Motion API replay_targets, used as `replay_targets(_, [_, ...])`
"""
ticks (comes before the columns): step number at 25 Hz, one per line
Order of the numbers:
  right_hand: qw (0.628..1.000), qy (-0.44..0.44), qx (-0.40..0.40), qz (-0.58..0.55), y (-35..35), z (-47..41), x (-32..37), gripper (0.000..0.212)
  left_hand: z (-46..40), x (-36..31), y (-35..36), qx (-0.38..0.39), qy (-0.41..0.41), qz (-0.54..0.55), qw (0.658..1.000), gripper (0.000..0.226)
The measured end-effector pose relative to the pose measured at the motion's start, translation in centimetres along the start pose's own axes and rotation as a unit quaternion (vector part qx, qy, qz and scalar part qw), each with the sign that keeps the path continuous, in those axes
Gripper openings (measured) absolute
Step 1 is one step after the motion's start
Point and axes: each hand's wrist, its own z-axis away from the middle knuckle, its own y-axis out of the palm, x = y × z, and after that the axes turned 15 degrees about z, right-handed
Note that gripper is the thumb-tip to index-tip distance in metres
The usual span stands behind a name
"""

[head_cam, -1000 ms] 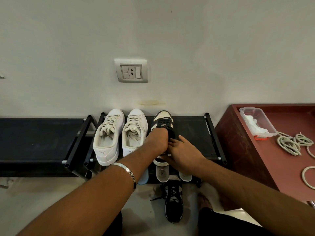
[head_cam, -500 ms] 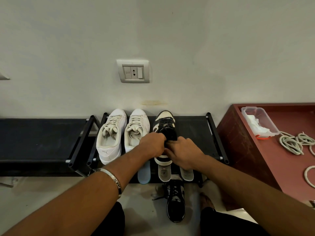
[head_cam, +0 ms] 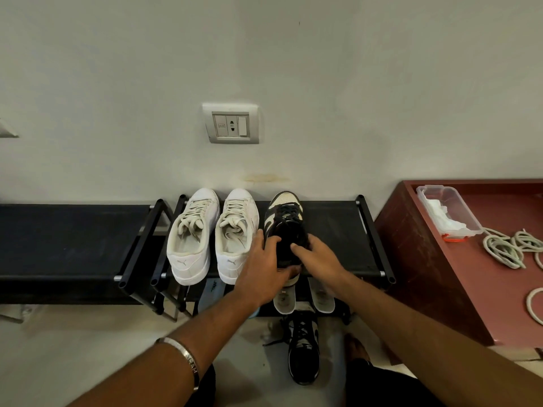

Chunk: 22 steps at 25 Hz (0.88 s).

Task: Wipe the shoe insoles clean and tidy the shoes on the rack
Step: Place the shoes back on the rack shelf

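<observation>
white pair point(head_cam: 213, 233) racked at 10 o'clock | left hand point(head_cam: 264, 267), right hand point(head_cam: 318, 261) grasping black shoe point(head_cam: 283, 221) on rack point(head_cam: 338, 230) | mate point(head_cam: 304, 351) on floor, 6 o'clock | insoles point(head_cam: 283, 301) out, unfitted

The rack point(head_cam: 338, 227) has a matt black cloth shelf on smooth black tubes with metal ends; the white shoes point(head_cam: 213, 239) look like smooth leather with flat cloth laces; the bangle point(head_cam: 188, 362) is shiny metal; the box point(head_cam: 449, 212) is clear plastic; the cabinet point(head_cam: 426, 259) is matt reddish wood.

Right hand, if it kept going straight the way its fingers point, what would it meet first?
The right hand already rests on the black-and-cream sneaker; straight on it would likely push along that shoe, toward the wall.
</observation>
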Motion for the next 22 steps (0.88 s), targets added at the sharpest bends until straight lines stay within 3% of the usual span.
replay_targets(5, [0.999, 0.002, -0.032, -0.041, 0.7, -0.7, 0.2, 0.038, -0.2, 1.5, 1.1, 0.031, -0.031, -0.039, 0.998, 0.039])
replay_targets(11, [0.999, -0.034, -0.021, -0.026, 0.7, -1.3, 0.2, 0.045, -0.5, 1.6, 1.0, 0.01, -0.035, -0.016, 0.999, 0.031])
replay_targets(16, [1.0, -0.027, -0.007, 0.004, 0.5, -2.1, 0.4, 0.045, -1.3, 1.4, 0.3, 0.026, -0.034, -0.023, 0.999, 0.037])
replay_targets(22, [0.995, -0.062, -0.013, 0.079, -0.4, -0.8, 0.4, 0.029, -0.3, 0.4, 0.0, 0.026, -0.04, -0.033, 0.998, 0.045])
